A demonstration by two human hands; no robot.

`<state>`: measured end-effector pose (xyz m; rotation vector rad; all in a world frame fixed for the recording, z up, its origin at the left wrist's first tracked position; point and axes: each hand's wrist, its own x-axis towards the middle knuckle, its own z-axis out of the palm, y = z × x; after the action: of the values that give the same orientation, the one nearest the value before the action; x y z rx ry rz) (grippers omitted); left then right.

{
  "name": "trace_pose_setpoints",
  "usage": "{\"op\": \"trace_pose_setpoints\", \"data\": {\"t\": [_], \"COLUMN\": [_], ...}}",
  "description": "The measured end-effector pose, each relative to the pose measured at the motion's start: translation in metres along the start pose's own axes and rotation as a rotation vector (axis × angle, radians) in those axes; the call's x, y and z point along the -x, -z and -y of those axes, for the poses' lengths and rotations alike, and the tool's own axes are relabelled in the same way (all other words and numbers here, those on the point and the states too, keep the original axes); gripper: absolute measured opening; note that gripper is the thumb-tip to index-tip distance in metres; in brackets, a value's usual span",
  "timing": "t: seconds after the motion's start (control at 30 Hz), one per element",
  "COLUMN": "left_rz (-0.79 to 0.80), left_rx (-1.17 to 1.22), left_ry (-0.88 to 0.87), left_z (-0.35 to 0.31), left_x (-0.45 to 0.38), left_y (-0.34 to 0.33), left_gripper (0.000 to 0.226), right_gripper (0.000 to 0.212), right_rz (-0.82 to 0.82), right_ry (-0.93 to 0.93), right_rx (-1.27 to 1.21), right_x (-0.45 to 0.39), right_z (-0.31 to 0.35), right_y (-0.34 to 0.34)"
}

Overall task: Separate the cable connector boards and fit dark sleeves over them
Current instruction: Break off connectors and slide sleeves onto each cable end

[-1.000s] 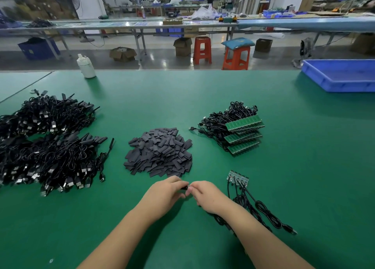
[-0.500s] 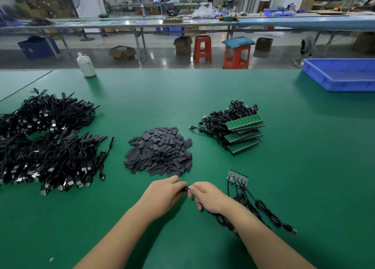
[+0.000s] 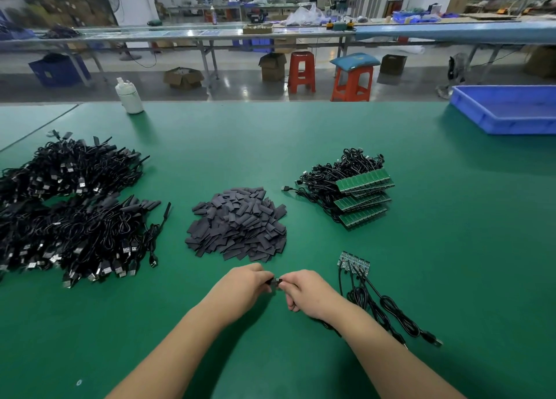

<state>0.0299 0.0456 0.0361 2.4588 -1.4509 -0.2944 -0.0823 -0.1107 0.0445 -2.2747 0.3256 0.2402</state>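
Note:
My left hand (image 3: 243, 287) and my right hand (image 3: 307, 290) meet fingertip to fingertip at the table's near middle. Between them shows a small dark sleeve (image 3: 274, 280), which my left hand pinches; my right hand grips the cable end going into it, and its board is hidden. The cable runs back under my right wrist. A short strip of joined boards (image 3: 354, 261) with black cables lies just right of my right hand. A heap of dark sleeves (image 3: 237, 224) lies beyond my hands. Stacked green board panels (image 3: 364, 198) with cables sit at the right.
Large piles of sleeved black cables (image 3: 72, 209) cover the table's left side. A white bottle (image 3: 129, 96) stands at the far edge and a blue bin (image 3: 508, 109) sits at the far right. Stools and benches stand beyond the green table (image 3: 451, 248).
My hands have stayed together at the same spot. The dark sleeve now shows a little more between the fingertips, and my right hand has turned slightly.

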Motion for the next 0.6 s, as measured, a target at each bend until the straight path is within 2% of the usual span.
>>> {"op": "trace_pose_setpoints", "data": {"t": [0.23, 0.3, 0.33, 0.4, 0.43, 0.5, 0.53, 0.6], "left_rz": [0.072, 0.06, 0.024, -0.129, -0.223, -0.343, -0.306, -0.108], "left_rx": [-0.168, -0.202, -0.185, -0.03, 0.103, 0.463, 0.683, 1.041], "left_ry": [-0.006, -0.015, -0.026, 0.004, 0.064, 0.228, 0.317, 0.406], "left_z": [-0.006, -0.006, -0.006, -0.007, -0.009, -0.015, -0.019, -0.029], "left_x": [0.002, 0.002, 0.003, 0.002, 0.001, -0.001, -0.001, 0.0], "left_y": [-0.002, -0.005, -0.007, -0.01, -0.009, -0.008, -0.007, -0.008], "left_gripper": [0.018, 0.028, 0.041, 0.064, 0.067, 0.055, 0.045, 0.029], "right_gripper": [0.039, 0.036, 0.033, 0.022, 0.016, 0.016, 0.018, 0.02], "right_rz": [0.009, 0.009, 0.004, -0.043, -0.09, -0.221, -0.273, -0.328], "right_ry": [-0.008, -0.025, -0.043, -0.102, -0.135, -0.169, -0.167, -0.132], "right_rx": [0.071, 0.04, -0.038, -0.387, -0.607, -1.009, -1.204, -1.53], "right_x": [-0.004, -0.005, -0.006, -0.007, -0.008, -0.012, -0.015, -0.019], "right_z": [-0.001, -0.002, -0.002, 0.0, 0.001, 0.004, 0.004, 0.005], "right_y": [-0.005, -0.006, -0.007, -0.008, -0.007, -0.004, -0.002, 0.004]}}
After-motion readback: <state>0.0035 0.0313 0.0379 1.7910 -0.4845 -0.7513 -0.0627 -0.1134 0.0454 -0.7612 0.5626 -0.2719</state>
